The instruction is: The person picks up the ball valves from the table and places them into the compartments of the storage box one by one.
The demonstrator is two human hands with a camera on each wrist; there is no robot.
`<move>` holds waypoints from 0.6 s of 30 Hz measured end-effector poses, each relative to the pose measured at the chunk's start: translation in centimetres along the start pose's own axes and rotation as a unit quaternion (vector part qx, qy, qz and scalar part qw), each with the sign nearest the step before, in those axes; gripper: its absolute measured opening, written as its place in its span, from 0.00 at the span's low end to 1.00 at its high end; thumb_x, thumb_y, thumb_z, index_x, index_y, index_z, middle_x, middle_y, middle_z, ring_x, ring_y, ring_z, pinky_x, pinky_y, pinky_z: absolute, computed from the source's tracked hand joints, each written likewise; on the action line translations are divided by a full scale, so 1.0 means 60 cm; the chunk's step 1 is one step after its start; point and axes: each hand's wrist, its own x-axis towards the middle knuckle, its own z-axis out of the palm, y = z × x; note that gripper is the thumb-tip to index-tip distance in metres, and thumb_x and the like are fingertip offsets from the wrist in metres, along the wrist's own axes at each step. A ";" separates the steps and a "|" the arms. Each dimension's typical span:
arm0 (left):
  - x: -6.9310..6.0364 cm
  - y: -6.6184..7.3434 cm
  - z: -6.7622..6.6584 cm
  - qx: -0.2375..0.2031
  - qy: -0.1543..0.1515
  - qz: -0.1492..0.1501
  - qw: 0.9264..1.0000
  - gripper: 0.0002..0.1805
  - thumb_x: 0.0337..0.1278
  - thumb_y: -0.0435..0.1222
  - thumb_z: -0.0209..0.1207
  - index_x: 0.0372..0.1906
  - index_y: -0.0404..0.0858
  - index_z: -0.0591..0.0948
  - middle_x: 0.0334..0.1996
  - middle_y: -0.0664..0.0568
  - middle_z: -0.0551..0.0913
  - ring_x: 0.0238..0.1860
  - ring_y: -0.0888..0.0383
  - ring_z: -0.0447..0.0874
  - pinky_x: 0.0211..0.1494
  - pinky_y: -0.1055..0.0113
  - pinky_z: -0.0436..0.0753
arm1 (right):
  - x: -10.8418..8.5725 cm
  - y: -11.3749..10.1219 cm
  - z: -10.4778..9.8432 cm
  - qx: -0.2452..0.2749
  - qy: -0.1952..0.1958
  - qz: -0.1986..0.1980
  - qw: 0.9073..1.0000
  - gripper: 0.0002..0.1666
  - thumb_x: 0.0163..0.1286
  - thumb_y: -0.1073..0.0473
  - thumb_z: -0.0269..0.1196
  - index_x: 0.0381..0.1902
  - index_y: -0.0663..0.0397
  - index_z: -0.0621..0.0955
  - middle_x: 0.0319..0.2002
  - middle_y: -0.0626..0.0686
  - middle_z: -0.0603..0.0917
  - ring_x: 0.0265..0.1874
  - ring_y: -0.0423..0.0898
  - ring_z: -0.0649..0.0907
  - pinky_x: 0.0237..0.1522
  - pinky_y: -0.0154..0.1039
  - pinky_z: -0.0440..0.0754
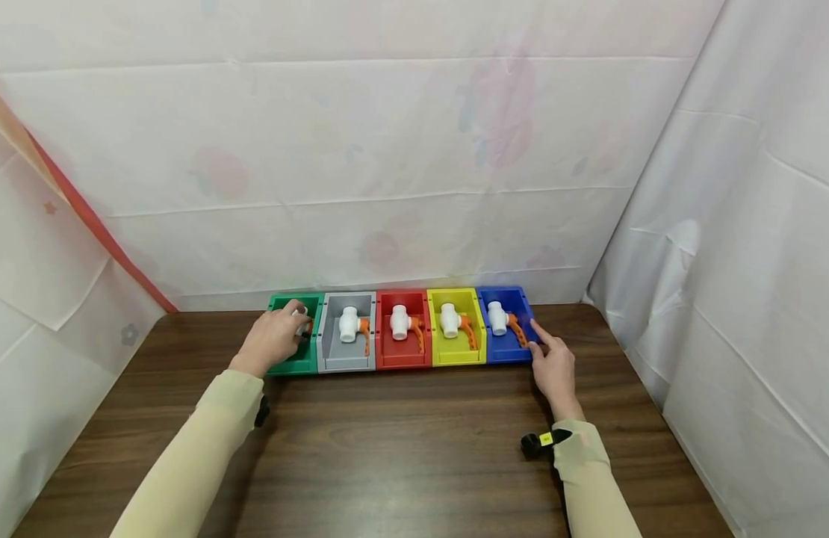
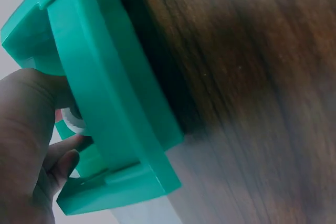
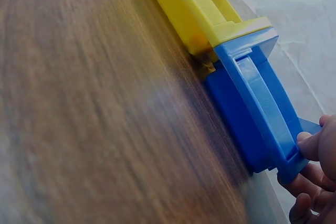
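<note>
Five-colour bins stand in a row, each with a white plastic ball valve with an orange handle. My left hand reaches into the green bin at the left end, its fingers around a ball valve that they mostly hide. At the right end, my right hand pinches the side wall of the blue bin, thumb on the inner side and fingers outside. A ball valve lies in the blue bin, apart from that hand.
Between the end bins stand the grey bin, red bin and yellow bin, with a valve lying in each. They rest near the back edge of a brown wooden table. White cloth hangs behind and at both sides.
</note>
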 end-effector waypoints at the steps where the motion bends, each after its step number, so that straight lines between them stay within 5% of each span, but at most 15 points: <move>1: 0.001 0.001 0.000 0.000 -0.002 -0.001 1.000 0.13 0.54 0.30 0.70 0.46 0.38 0.87 0.54 0.38 0.76 0.31 0.47 0.82 0.39 0.48 0.82 | 0.000 0.000 0.001 0.001 0.000 0.000 1.000 0.28 0.73 0.63 0.62 0.68 0.39 0.77 0.51 0.63 0.82 0.34 0.53 0.78 0.33 0.44 0.72; 10: 0.002 0.007 0.001 0.017 -0.011 -0.021 1.000 0.14 0.52 0.31 0.72 0.46 0.38 0.86 0.50 0.39 0.76 0.32 0.47 0.82 0.37 0.49 0.82 | 0.000 0.001 0.001 0.005 -0.005 0.001 1.000 0.28 0.74 0.63 0.61 0.69 0.39 0.76 0.53 0.64 0.81 0.38 0.55 0.78 0.38 0.48 0.74; 18: 0.001 0.011 0.011 0.038 0.019 -0.028 0.999 0.17 0.47 0.30 0.75 0.44 0.37 0.85 0.45 0.39 0.78 0.40 0.43 0.79 0.41 0.48 0.81 | 0.009 0.000 -0.002 -0.019 -0.016 -0.016 1.000 0.28 0.73 0.63 0.62 0.69 0.41 0.76 0.54 0.64 0.82 0.32 0.54 0.76 0.31 0.44 0.69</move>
